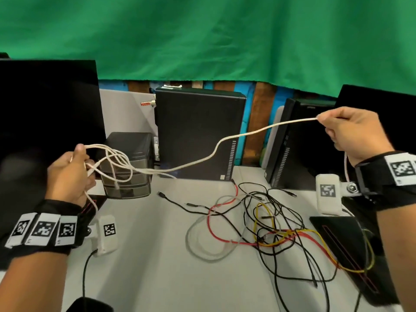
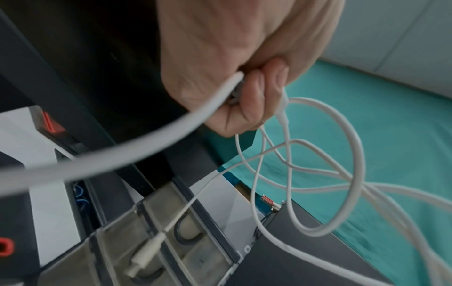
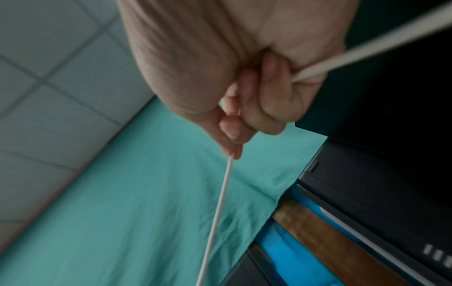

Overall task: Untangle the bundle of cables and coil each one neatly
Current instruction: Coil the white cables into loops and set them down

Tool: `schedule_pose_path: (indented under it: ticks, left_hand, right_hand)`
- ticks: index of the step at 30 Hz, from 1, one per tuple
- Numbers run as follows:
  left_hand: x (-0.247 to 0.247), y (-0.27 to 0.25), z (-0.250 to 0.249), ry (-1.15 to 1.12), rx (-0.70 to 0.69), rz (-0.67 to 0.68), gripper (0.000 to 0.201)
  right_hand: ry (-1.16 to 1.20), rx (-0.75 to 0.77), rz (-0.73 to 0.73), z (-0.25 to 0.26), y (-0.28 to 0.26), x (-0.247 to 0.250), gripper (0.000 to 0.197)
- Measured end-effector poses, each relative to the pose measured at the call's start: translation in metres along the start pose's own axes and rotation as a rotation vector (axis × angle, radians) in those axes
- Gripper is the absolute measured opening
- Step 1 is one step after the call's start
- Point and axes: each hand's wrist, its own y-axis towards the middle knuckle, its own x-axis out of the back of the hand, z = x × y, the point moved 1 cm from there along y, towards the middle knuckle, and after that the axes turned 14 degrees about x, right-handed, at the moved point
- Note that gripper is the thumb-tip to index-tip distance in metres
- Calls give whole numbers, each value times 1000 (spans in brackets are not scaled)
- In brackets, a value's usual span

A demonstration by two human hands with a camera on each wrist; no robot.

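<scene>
left hand [image 1: 67,174] raised above the table's left side, back of hand toward the head camera, fingers [image 2: 252,100] curled tight around several loose loops of the thin white round cable [image 1: 225,140]. the loops hang off the fist, in front of the small smoked-plastic drawer unit [image 1: 128,167]. one white plug end [image 2: 141,257] dangles in front of the drawers in the left wrist view. a short tail of the cable drops from the bottom of the fist past the wrist strap.

right hand [image 1: 353,131] held higher, on the right and well apart from the left, knuckles up, wrist bent down. fingers [image 3: 269,100] closed in a fist on the same white cable; it enters at the thumb side and exits below the little finger, in the right wrist view. the span between the two hands sags in a shallow s-curve, not taut, crossing in front of the black upright computer tower [image 1: 198,134].

remaining bundle of thin black, red, yellow and grey cables [image 1: 265,230] lies tangled on the pale grey table [image 1: 157,266], centre-right, below the right forearm; neither hand touches it. some strands run over the black monitor base [image 1: 351,248] at right. can't tell how many separate cables are in the pile, too knotted.
</scene>
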Motion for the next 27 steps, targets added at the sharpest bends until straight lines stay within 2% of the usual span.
schedule_pose_path:
  ticks: [4, 8, 11, 13, 15, 16, 18, 19, 21, 22, 24, 26, 27]
  left_hand:
    - [-11, -17, -8, 10, -62, 102, 34]
    - [-22, -39, -21, 20, -143, 213, 34]
    - [-30, -51, -26, 14, -182, 261, 35]
    - [-36, -57, -27, 11, -195, 295, 35]
    - [-43, -63, -26, 16, -205, 320, 35]
    - [-46, -66, -26, 22, -212, 328, 34]
    - [-51, -69, -24, 35, -219, 338, 33]
    - [-52, -70, -22, 39, -218, 341, 33]
    - [-53, -71, -21, 37, -218, 342, 34]
    - [-53, -70, -21, 32, -220, 341, 34]
    - [-51, -69, -20, 18, -219, 339, 34]
    - [-49, -65, -20, 7, -212, 340, 34]
    - [-47, -63, -20, 5, -206, 334, 34]
  right_hand:
    - [-116, -10, 35, -18, -5, -11, 11]
    - [-346, -119, 133, -56, -21, -25, 10]
    - [-562, -258, 322, -82, -40, -39, 4]
    - [-692, -293, 572, -81, -52, -56, 24]
    - [-714, -202, 773, -65, -65, -81, 49]
    - [-705, -124, 807, -52, -73, -94, 60]
    - [-691, 109, 769, -20, -90, -119, 72]
    - [-628, 234, 731, -3, -100, -131, 71]
    - [-359, 406, 685, 28, -121, -153, 50]
    - [-271, 441, 707, 38, -133, -165, 39]
    - [-240, 464, 741, 50, -156, -190, 28]
    - [-215, 490, 650, 49, -167, -206, 17]
    - [-182, 490, 605, 47, -167, -208, 17]
